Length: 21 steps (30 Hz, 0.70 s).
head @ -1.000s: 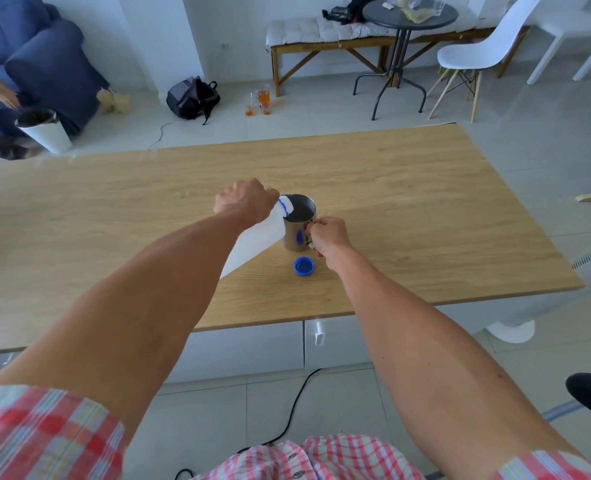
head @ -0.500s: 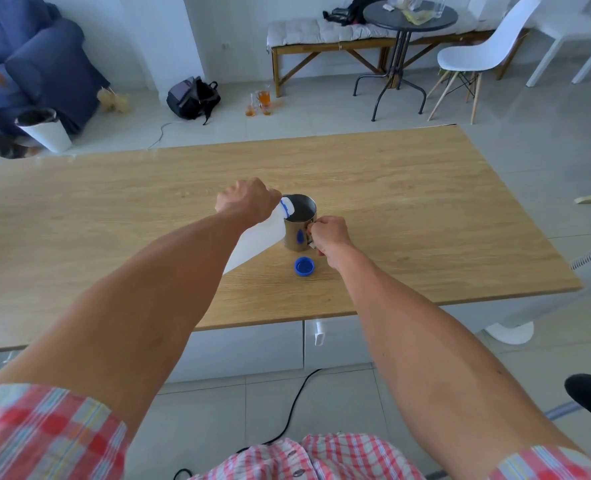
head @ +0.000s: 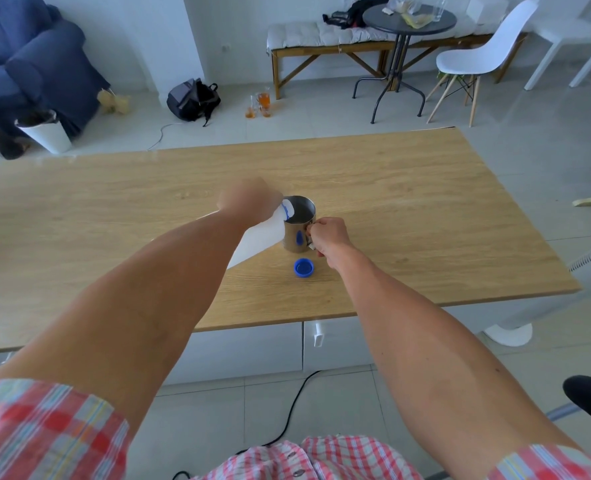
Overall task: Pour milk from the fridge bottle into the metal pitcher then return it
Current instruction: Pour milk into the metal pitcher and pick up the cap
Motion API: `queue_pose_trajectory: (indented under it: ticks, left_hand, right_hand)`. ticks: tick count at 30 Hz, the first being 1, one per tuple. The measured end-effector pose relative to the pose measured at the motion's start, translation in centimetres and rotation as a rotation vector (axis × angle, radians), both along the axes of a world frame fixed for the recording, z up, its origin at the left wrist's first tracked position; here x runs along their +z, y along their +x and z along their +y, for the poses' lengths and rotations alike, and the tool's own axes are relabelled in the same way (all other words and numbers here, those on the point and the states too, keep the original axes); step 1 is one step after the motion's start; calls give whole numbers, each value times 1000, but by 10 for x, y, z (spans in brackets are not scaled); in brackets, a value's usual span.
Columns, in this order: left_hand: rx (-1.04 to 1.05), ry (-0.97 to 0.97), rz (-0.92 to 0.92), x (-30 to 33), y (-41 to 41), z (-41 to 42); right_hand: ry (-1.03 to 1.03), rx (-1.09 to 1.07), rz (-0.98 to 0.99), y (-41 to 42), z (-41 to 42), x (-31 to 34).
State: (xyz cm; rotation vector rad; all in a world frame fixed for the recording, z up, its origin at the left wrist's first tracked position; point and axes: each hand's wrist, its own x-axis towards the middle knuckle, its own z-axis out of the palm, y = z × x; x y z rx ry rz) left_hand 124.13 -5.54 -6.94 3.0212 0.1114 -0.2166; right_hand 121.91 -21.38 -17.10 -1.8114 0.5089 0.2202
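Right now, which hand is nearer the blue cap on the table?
Right. The right hand holds the pitcher handle just above and right of the cap; the left hand grips the tilted bottle farther up-left.

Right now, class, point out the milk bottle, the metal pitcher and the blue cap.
milk bottle (head: 261, 239): head view, on its white side below the left hand.
metal pitcher (head: 294, 240): head view, on its shiny outer wall.
blue cap (head: 303, 267): head view, on the cap's middle, lying on the table.

Shiny metal pitcher (head: 299, 233); matt wood table (head: 425, 216).
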Motion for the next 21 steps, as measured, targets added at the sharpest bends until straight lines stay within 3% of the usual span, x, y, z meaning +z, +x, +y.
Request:
queue_pose_trajectory:
  ticks: [21]
  left_hand:
    - [1, 18, 3, 1, 4, -1]
  right_hand:
    - [-3, 7, 5, 1, -1, 1]
